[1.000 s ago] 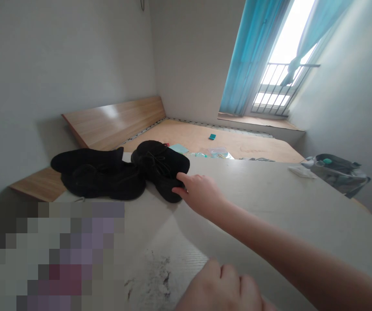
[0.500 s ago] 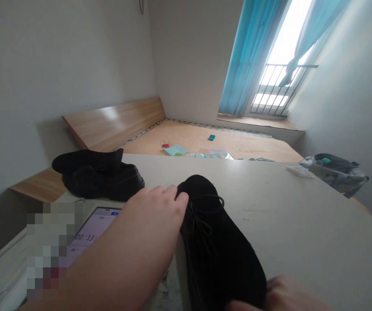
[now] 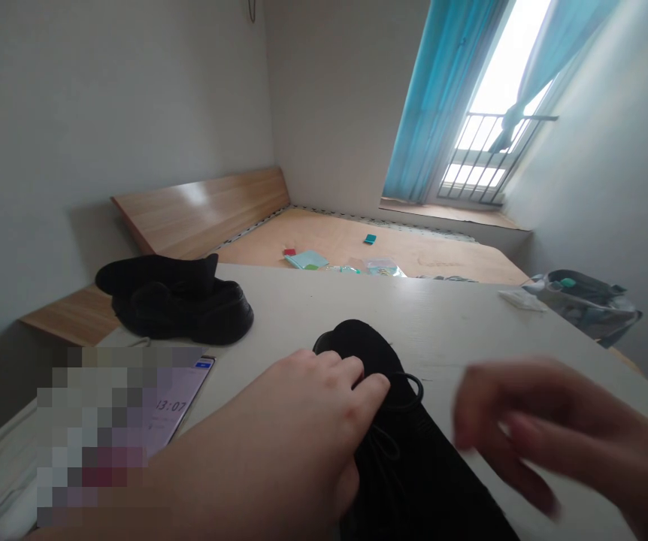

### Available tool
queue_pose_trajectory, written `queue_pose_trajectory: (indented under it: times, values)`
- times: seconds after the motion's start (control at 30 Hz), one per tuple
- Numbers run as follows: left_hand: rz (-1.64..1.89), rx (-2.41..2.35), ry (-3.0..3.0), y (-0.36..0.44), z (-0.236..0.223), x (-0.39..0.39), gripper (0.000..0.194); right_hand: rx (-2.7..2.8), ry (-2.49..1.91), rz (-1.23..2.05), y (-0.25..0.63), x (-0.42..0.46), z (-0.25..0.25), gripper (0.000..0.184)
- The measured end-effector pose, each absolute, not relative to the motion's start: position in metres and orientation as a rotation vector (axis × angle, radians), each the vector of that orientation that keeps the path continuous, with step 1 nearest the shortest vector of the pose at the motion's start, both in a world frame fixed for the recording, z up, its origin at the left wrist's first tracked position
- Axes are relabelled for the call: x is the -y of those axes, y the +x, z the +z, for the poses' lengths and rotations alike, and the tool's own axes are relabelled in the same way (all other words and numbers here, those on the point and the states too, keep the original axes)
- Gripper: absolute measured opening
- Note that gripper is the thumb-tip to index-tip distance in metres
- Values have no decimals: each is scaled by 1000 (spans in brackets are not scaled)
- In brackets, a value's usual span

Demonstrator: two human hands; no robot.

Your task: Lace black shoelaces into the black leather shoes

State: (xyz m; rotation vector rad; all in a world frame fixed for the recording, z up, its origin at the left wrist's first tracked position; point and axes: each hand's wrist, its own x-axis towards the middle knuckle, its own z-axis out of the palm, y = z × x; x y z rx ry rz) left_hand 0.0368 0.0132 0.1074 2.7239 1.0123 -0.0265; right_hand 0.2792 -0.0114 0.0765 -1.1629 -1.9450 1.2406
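Note:
A black lace-up shoe [image 3: 392, 466] lies on the pale tabletop in front of me, its lower end cut off by the frame. A flat black insole-like shape [image 3: 442, 481] runs along its right side; the two blacks are hard to tell apart. One loop of lace [image 3: 417, 391] sticks out near the top. My left hand [image 3: 329, 406] is wrapped over the shoe, with its fingertips partly hidden behind it. To the right, my right hand [image 3: 532, 428] hovers apart from the shoe, blurred, its bent fingers separated and nothing visible in them.
Another black shoe [image 3: 183, 308] with a flat black piece on top sits at the table's far left. Nearer is a phone [image 3: 180, 402] showing a timer. A plastic packet [image 3: 521, 300] lies at the right edge, by a lined bin [image 3: 595, 304]. Beyond stands a bed [image 3: 437, 252].
My right hand has let go of the shoe's near end and risen to the right. My left hand and the shoe have shifted right and slightly nearer.

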Motion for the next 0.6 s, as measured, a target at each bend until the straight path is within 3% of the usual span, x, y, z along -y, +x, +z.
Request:
queue_pose_trajectory:
  times: [0.1, 0.23, 0.43, 0.6]
  values:
    - [-24, -981, 2693, 39, 106, -14, 25, 1713, -1225, 1001, 252, -25, 65, 34]
    - [-88, -995, 2718, 44, 103, -18, 15, 1636, -1228, 1073, 244, -37, 28, 36]
    - [139, -939, 2747, 44, 105, -22, 25, 1853, -1139, 895, 250, -25, 18, 32]
    - [369, -1271, 2767, 32, 116, -30, 21, 1810, -1161, 943, 250, -27, 15, 35]
